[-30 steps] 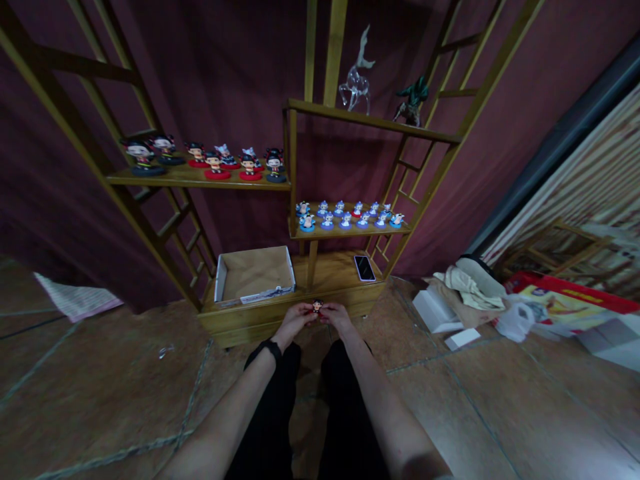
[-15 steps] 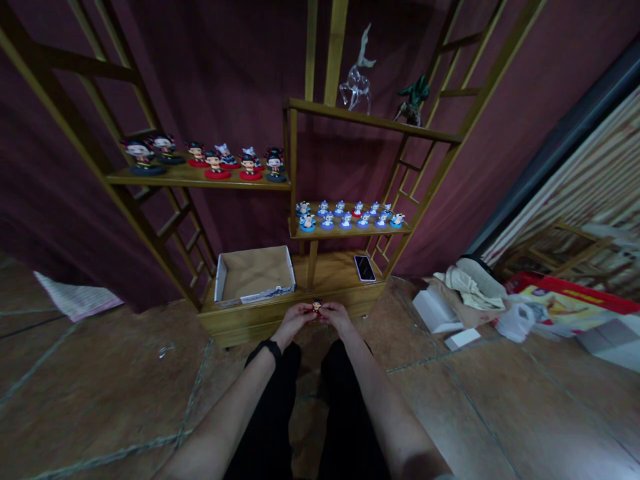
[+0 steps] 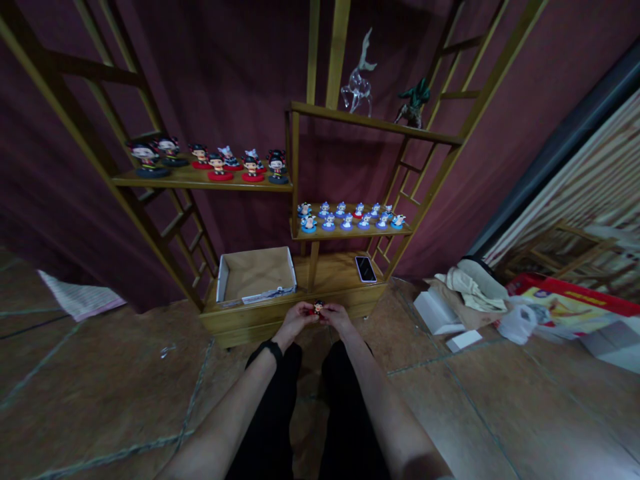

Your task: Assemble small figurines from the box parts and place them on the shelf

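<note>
A small figurine [image 3: 318, 307] with a dark head and red base sits between my two hands, just in front of the wooden shelf unit's bottom board [image 3: 335, 277]. My left hand [image 3: 296, 319] pinches it from the left and my right hand [image 3: 337, 318] from the right, fingers closed round it. A dark band circles my left wrist. Several larger figurines [image 3: 215, 163] stand on the upper left shelf, and several small blue-based ones [image 3: 350, 217] on the middle shelf.
An open cardboard box [image 3: 256, 274] and a phone [image 3: 365, 269] lie on the bottom board. A glass deer [image 3: 357, 83] and a green ornament [image 3: 413, 100] stand on the top shelf. Cloth, white boxes and a bag [image 3: 475, 300] lie on the tiled floor to the right.
My hands stay together on the figurine with only slight finger movement. The view has shifted a little.
</note>
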Demonstrator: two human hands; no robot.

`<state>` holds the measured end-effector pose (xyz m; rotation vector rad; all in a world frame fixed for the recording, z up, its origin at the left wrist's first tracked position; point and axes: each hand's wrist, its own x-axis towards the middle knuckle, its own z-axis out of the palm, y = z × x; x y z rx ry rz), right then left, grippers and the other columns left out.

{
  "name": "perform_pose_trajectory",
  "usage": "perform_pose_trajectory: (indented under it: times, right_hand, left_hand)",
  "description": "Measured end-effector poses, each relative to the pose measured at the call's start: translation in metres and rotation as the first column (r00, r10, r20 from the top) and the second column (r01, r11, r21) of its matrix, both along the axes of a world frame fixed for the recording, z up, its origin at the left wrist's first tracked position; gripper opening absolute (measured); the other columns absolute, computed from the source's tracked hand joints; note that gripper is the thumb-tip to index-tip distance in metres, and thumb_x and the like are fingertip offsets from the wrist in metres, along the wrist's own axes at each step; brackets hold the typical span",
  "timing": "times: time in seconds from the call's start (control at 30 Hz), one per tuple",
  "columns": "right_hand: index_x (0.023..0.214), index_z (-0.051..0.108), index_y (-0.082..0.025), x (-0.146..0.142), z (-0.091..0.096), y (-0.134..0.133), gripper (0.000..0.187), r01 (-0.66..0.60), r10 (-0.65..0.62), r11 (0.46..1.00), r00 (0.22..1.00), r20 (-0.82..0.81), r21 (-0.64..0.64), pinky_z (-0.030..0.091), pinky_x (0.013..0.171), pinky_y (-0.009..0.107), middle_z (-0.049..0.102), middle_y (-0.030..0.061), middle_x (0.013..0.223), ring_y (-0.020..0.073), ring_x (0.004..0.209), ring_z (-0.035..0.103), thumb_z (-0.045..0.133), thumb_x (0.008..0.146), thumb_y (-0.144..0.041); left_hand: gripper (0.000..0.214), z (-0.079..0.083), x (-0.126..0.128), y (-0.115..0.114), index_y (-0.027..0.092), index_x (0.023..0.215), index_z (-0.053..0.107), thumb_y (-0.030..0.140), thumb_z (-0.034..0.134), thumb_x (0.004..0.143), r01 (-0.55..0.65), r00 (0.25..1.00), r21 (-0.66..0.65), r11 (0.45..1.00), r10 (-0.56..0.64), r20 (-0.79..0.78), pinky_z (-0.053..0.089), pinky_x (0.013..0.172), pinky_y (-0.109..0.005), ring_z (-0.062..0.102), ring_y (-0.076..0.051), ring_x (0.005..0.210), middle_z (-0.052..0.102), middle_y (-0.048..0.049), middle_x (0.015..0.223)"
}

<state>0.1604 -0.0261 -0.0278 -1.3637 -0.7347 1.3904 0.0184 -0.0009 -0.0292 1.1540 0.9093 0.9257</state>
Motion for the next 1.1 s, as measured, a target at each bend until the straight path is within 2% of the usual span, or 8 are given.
perform_pose_trajectory:
  times: [0.17,0.47,0.6,0.73,1.1]
  right_hand:
    - [0.061,0.060,-0.017,0.000,0.000,0.000,0.031,-0.006,0.006,1.000,1.000,-0.006,0.004,0.047,0.062,0.028,0.060,-0.0023,0.059,0.0134,0.058,0.058,0.076,0.046,-0.040]
    - [0.063,0.061,-0.016,0.002,0.003,-0.002,0.032,-0.020,0.020,0.999,1.000,-0.004,0.027,0.047,0.063,0.027,0.062,-0.0019,0.062,0.0117,0.059,0.058,0.076,0.047,-0.041]
    - [0.065,0.062,-0.016,0.001,0.002,-0.002,0.034,0.004,-0.004,1.000,1.000,-0.019,0.007,0.048,0.064,0.027,0.064,-0.0009,0.064,0.0121,0.060,0.059,0.076,0.046,-0.041]
    - [0.066,0.063,-0.016,0.000,0.001,-0.002,0.034,0.038,-0.038,0.999,0.998,-0.041,0.007,0.049,0.065,0.029,0.064,-0.0006,0.063,0.0132,0.061,0.060,0.077,0.046,-0.039]
    - [0.066,0.063,-0.016,-0.002,0.014,-0.009,0.033,-0.020,0.022,0.999,0.998,-0.065,0.030,0.048,0.070,0.029,0.064,0.0007,0.067,0.0131,0.065,0.061,0.077,0.046,-0.038]
  left_hand:
    - [0.036,-0.002,0.000,0.000,0.014,0.077,0.059,0.020,0.078,0.047,-0.003,1.000,0.010,1.000,0.003,0.003,0.046,0.075,-0.031,0.061,-0.015,0.071,0.067,-0.0030,0.075]
    - [0.036,-0.004,0.002,0.001,0.014,0.074,0.061,0.027,0.079,0.046,0.011,1.000,-0.027,1.000,-0.011,-0.001,0.047,0.074,-0.030,0.061,-0.016,0.072,0.067,-0.0033,0.075]
    - [0.035,-0.005,0.002,0.002,0.014,0.072,0.061,0.029,0.080,0.046,0.029,1.000,-0.007,1.000,-0.029,0.005,0.047,0.072,-0.030,0.061,-0.015,0.070,0.067,-0.0034,0.074]
    - [0.034,-0.004,0.002,0.002,0.015,0.072,0.061,0.029,0.079,0.046,-0.002,1.000,-0.004,1.000,0.001,-0.008,0.046,0.072,-0.029,0.061,-0.015,0.070,0.067,-0.0032,0.073]
    - [0.032,-0.005,0.002,0.002,0.015,0.070,0.060,0.027,0.079,0.047,-0.017,1.000,0.006,1.000,0.017,-0.008,0.046,0.069,-0.028,0.060,-0.014,0.067,0.066,-0.0022,0.071]
